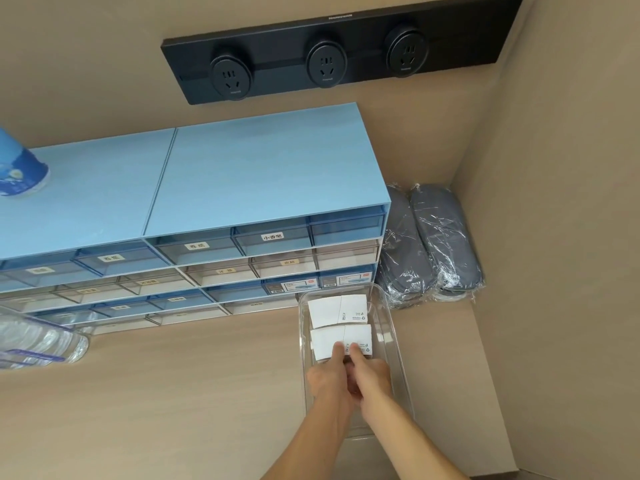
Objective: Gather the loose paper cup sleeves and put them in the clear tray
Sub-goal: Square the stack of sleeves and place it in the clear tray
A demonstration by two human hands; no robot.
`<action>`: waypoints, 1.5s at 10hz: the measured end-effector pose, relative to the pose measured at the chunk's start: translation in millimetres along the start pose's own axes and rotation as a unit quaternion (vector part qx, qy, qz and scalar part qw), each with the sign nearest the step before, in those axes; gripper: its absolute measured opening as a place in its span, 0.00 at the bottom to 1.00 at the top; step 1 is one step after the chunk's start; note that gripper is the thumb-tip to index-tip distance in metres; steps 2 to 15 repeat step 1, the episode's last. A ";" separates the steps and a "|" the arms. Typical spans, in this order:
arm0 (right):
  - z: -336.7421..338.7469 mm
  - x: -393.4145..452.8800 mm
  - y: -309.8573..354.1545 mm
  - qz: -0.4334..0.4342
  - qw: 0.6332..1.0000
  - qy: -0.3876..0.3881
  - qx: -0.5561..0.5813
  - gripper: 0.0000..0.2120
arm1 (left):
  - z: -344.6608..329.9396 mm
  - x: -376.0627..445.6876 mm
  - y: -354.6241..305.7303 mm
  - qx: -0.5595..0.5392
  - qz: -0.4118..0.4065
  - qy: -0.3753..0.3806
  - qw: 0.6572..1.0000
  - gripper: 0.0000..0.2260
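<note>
A clear tray (398, 344) stands on the beige counter in front of the blue drawer unit. Two flat white paper cup sleeves lie inside it. The far sleeve (337, 310) rests at the tray's back end. The near sleeve (332, 341) lies just in front of it. My left hand (329, 375) and my right hand (369, 374) are side by side inside the tray. Their fingertips press on the near sleeve's front edge, and the lower part of that sleeve is hidden under my fingers.
A blue drawer unit (214, 209) with labelled drawers runs along the wall behind the tray. Wrapped grey slippers (426, 244) fill the right corner. A blue paper cup (20, 168) stands on the unit at left. Plastic-wrapped lids (38, 341) lie at the left. A black socket strip (329, 53) is on the wall.
</note>
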State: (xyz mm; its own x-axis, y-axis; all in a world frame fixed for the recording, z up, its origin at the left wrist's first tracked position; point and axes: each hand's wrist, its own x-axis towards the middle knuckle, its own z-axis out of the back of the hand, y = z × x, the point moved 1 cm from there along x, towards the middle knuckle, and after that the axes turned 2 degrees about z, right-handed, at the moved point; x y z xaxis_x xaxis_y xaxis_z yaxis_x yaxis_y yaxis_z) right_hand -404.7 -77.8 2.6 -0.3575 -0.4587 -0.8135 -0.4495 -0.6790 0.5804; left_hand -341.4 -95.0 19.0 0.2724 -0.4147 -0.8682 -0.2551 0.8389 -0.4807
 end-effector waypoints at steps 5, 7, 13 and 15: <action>5.8 -8.2 4.7 0.018 1.000 0.021 -0.006 0.21 | -0.4 -5.3 1.8 -0.036 -0.004 0.026 0.999 0.16; 5.8 -8.2 4.7 0.018 1.000 0.021 -0.006 0.21 | -0.4 -5.3 1.8 -0.036 -0.004 0.026 0.999 0.16; 5.8 -8.2 4.7 0.018 1.000 0.021 -0.006 0.21 | -0.4 -5.3 1.8 -0.036 -0.004 0.026 0.999 0.16; 5.8 -8.2 4.7 0.018 1.000 0.021 -0.006 0.21 | -0.4 -5.3 1.8 -0.036 -0.004 0.026 0.999 0.16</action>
